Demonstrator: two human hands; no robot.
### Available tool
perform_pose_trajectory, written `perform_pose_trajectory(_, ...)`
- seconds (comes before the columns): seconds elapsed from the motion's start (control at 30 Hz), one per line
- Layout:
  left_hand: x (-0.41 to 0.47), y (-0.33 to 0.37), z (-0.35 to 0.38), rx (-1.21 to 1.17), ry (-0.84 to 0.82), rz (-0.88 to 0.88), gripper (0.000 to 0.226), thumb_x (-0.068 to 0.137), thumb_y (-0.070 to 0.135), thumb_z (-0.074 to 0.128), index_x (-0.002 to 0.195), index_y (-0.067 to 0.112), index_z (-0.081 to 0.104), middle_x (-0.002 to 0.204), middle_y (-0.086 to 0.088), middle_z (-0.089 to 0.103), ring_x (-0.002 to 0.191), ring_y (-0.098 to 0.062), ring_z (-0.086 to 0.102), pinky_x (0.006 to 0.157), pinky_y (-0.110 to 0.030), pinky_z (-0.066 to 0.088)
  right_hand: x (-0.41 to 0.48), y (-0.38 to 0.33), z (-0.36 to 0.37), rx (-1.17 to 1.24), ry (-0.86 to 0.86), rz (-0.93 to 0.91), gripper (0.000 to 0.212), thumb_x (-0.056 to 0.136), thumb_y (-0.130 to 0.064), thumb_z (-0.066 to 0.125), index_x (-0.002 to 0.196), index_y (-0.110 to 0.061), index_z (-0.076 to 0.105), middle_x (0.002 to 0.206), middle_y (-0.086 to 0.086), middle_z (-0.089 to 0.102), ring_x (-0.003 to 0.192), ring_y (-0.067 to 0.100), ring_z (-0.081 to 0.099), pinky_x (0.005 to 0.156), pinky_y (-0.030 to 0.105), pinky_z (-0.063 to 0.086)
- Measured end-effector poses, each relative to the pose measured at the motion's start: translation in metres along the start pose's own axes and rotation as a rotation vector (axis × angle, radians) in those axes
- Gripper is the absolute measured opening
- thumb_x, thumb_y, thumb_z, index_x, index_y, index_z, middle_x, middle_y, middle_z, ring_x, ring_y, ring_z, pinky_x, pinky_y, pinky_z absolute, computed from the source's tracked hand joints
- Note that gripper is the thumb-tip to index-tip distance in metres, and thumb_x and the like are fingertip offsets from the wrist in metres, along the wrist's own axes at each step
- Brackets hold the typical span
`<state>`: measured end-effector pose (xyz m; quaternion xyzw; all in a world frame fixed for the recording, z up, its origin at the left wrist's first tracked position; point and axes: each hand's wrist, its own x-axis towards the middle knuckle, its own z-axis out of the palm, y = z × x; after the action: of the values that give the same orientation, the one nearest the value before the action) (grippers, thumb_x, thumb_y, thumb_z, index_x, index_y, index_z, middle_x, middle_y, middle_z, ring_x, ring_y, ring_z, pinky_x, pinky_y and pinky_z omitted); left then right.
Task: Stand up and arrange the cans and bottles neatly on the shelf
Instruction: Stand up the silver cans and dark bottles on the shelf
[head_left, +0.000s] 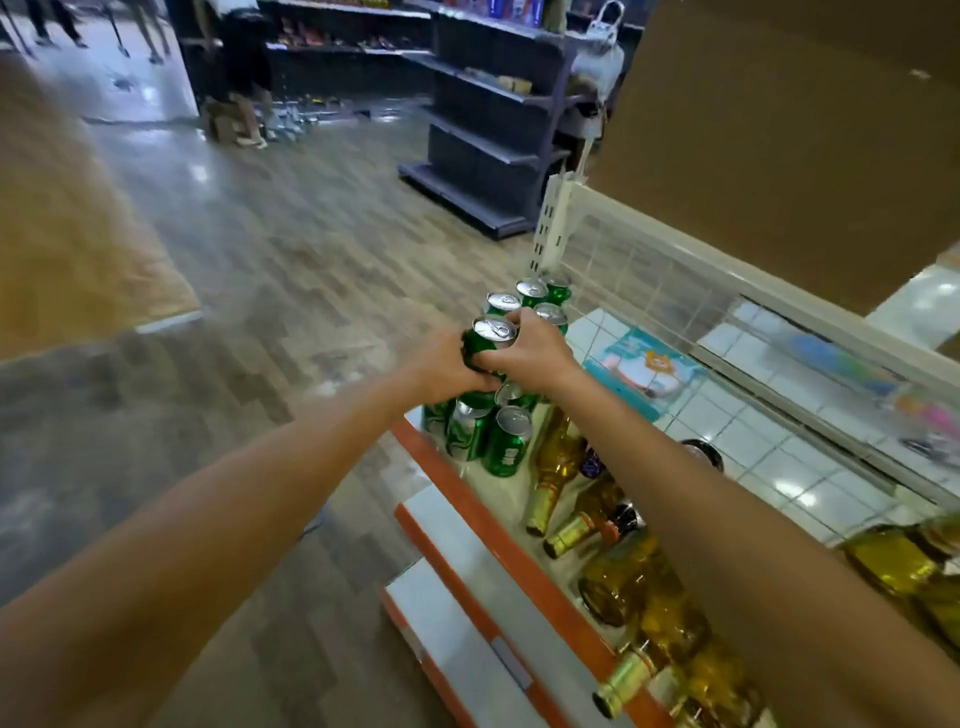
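Both hands meet on one green can (492, 340), held above the far left end of the shelf (524, 564). The fingers of the left hand (445, 365) wrap its body from the aisle side, and the fingers of the right hand (531, 354) are curled over it from the shelf side, so both sets are clamped on the same can with its silver top up. The two-handed grip looks meant to keep it upright while it is lowered into a tight spot. That spot seems to be the gap between the far cans (531, 289), which stand in a small block at the shelf's end, and the near cans (506, 442), which are crowded together just under the wrists and look upright. Toward the right end the amber bottles (557, 467) lie on their sides, touching or overlapping, with several necks pointing at the orange front lip; these are yet to be stood up. Room is scarce. The wire back panel (639, 270) closes the rear edge, a post closes the far end, and the front lip is low, so a nudged can could tip into the aisle. The clearest way in is from above, and the right forearm crosses over the lying bottles, which a careless drop of the elbow could roll.
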<state>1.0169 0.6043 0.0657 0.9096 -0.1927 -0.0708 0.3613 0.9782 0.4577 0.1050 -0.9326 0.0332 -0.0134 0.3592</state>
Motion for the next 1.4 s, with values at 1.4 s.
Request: perform_pose_trajectory(1.4, 0.053, 0.081, 0.025, 0.130, -0.147, 0.335, 0.080, 0.079, 0.035, 0.081, 0.144, 0.012, 0.041, 0.143, -0.011, 0.048, 0.128, -0.026, 0.050, 0.101, -0.039, 0.047, -0.078, 0.072, -0.047, -0.181, 0.285, 0.363, 0.051, 0.092, -0.037, 0.063, 0.138, -0.018, 0.050, 0.131, 0.006, 0.061, 0.107, 0.020, 0.062, 0.089, 0.040, 0.055)
